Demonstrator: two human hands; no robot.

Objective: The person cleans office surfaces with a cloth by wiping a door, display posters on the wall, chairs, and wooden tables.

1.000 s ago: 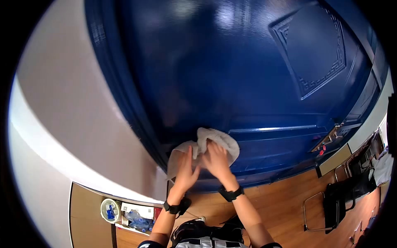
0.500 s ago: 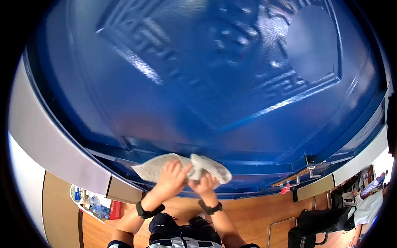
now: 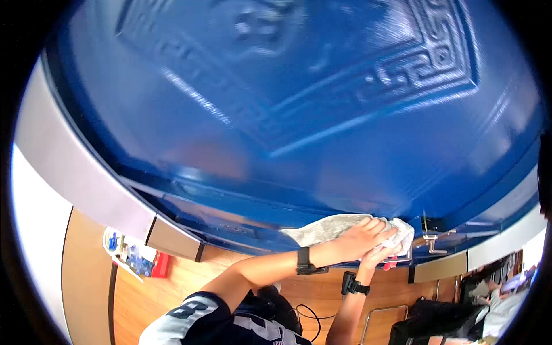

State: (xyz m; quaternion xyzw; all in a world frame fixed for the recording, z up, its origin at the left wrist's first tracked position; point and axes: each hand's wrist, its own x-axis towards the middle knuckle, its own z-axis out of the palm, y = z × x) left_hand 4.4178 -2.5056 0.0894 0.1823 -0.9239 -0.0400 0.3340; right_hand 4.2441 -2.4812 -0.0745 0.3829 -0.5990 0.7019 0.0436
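A large blue door (image 3: 230, 172) with raised fretwork fills the upper view. A pale grey cloth (image 3: 322, 230) lies bunched along its lower edge strip, near the handle side. My left hand (image 3: 359, 238) reaches across from the left, fingers bent over the cloth and pressing it to the blue surface. Just below and right of it, my right hand (image 3: 376, 255) grips the same cloth from beneath; part of its fingers is hidden. Beside the cloth is a metal door handle (image 3: 434, 241), with a small red object (image 3: 391, 263) under the cloth's end.
A light door frame (image 3: 86, 161) curves along the left. A container of bottles (image 3: 135, 259) and a red box (image 3: 162, 265) sit on the wooden floor (image 3: 201, 276). At lower right are a metal-framed chair (image 3: 382, 310), dark fabric (image 3: 431, 319) and another person (image 3: 506, 310).
Both hands have moved right along the door's edge with the cloth, from the middle to beside the handle. My view has shifted too, and the left arm now stretches across.
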